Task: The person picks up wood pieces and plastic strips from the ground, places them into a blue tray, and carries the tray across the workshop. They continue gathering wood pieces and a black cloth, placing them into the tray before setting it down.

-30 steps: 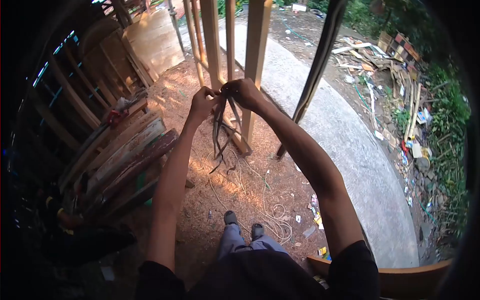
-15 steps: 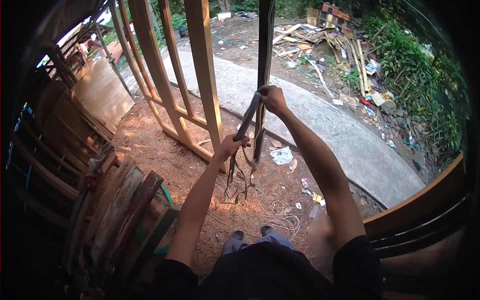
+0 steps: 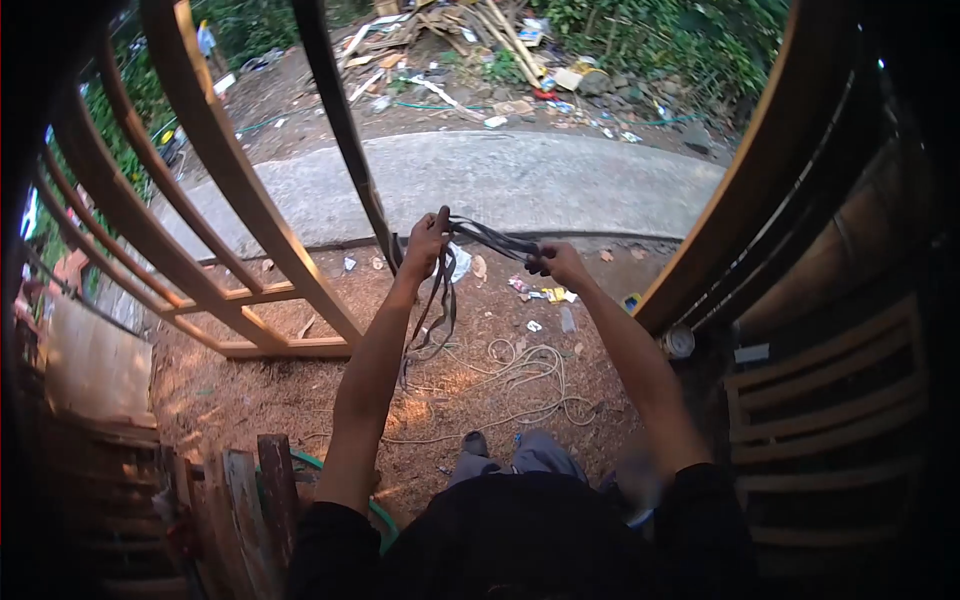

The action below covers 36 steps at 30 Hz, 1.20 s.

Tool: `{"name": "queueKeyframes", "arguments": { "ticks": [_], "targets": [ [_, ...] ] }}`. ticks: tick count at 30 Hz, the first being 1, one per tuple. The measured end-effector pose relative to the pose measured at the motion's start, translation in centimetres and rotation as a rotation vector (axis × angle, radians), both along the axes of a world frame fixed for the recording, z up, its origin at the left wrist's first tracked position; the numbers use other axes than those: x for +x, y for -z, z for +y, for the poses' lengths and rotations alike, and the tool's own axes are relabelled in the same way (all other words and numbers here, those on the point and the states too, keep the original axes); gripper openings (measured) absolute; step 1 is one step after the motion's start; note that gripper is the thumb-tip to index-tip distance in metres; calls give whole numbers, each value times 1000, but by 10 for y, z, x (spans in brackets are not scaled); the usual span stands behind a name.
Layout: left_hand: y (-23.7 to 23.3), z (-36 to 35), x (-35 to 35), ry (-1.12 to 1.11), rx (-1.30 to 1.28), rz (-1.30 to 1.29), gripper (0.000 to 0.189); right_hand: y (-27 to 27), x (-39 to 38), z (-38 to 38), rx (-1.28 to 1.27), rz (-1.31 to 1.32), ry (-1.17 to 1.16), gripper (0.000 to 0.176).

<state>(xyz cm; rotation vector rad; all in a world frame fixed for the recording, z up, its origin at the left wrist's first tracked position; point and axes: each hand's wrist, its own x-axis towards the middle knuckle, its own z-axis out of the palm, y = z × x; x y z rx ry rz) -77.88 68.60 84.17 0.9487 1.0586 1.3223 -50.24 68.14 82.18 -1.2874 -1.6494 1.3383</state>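
Both hands hold a bundle of long, thin dark straps (image 3: 490,236), which look like flat rubber strips. My left hand (image 3: 428,245) is closed around one part, its thumb side up. My right hand (image 3: 560,263) grips the other end, so the stretch between the hands runs nearly level. Loose loops and ends dangle below my left hand toward the ground. A dark upright post (image 3: 345,130) stands just beyond my left hand, its foot near the wrist.
Wooden frames (image 3: 255,200) stand at the left, and another large wooden piece (image 3: 720,190) leans at the right. Pale rope (image 3: 520,375) lies coiled on the sawdust-covered ground before my feet. Beyond runs a concrete path (image 3: 560,180), with scrap wood (image 3: 430,40) behind. Planks (image 3: 245,510) stand at lower left.
My view has swung to the right. My hands have moved apart sideways, and the straps that ran steeply between them now stretch almost level, with the right hand lower than before.
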Motion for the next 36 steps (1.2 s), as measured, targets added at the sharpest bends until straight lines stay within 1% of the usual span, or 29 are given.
{"name": "queueKeyframes", "arguments": {
  "ticks": [1,2,3,4,5,6,8,9,10,11,12,13,14,15,16,18,19,20,21,22,24,25,26,29,31,32,34,35,36],
  "targets": [
    [-9,4,29,-56,19,-147,31,19,14,-9,21,-34,18,18],
    [-14,7,53,-16,53,-196,27,33,30,-17,46,-71,33,20],
    [-23,1,79,25,71,-215,24,27,46,-31,39,-66,77,20],
    [-29,-6,104,61,89,-234,21,11,61,-49,-99,-222,-61,24],
    [-26,-10,124,121,124,-134,20,0,75,-64,-241,-370,-207,31],
    [-21,-12,143,179,167,-33,18,-4,92,-75,-243,-357,-176,31],
    [-18,-22,193,257,197,-12,21,-22,133,-85,10,-979,-140,65],
    [-21,-31,217,313,174,-38,22,-27,155,-92,0,-544,-33,98],
    [-22,-44,243,374,145,-62,22,-30,160,-105,146,-341,111,116],
    [-23,-58,270,415,134,-101,23,-30,161,-119,148,-340,166,127],
    [-27,-77,297,464,118,-89,23,-37,154,-141,206,-220,200,131],
    [-31,-98,323,462,20,-128,23,-32,150,-162,152,-92,281,119],
    [-36,-111,348,453,-66,-163,23,-21,156,-173,143,-80,324,119],
    [-20,-112,370,522,-6,-167,26,-4,162,-180,217,-59,435,99],
    [-26,-126,384,549,-23,-152,26,7,169,-196,283,-41,542,79],
    [-34,-151,404,771,21,262,33,22,200,-228,94,344,532,36],
    [-24,-164,413,843,73,167,37,25,215,-245,93,282,679,18],
    [-20,-170,428,921,134,60,42,24,235,-260,51,356,705,20],
    [-2,-169,438,1043,223,108,50,22,252,-277,49,342,815,22],
    [13,-184,453,1208,132,-149,53,18,271,-294,53,326,924,24],
    [62,-210,472,1268,133,149,61,-3,304,-335,89,239,1003,26],
    [71,-238,488,1352,222,194,69,-3,321,-349,130,153,1028,28],
    [82,-268,499,1407,168,223,78,0,337,-362,231,72,1065,28],
    [140,-354,536,1659,110,285,77,-4,377,-425,129,-99,1230,30],
    [156,-413,559,1861,352,370,66,-6,408,-471,-29,-401,1345,35],
    [165,-432,575,1908,360,335,66,-12,428,-500,-49,-427,1389,35],
    [183,-476,592,2211,259,417,51,-21,444,-594,144,-479,1440,39],
    [146,-492,584,2105,123,257,25,-26,441,-632,139,-493,1496,39],
    [126,-502,586,2160,151,249,25,-37,438,-669,39,-541,1538,40]
  ]
}}
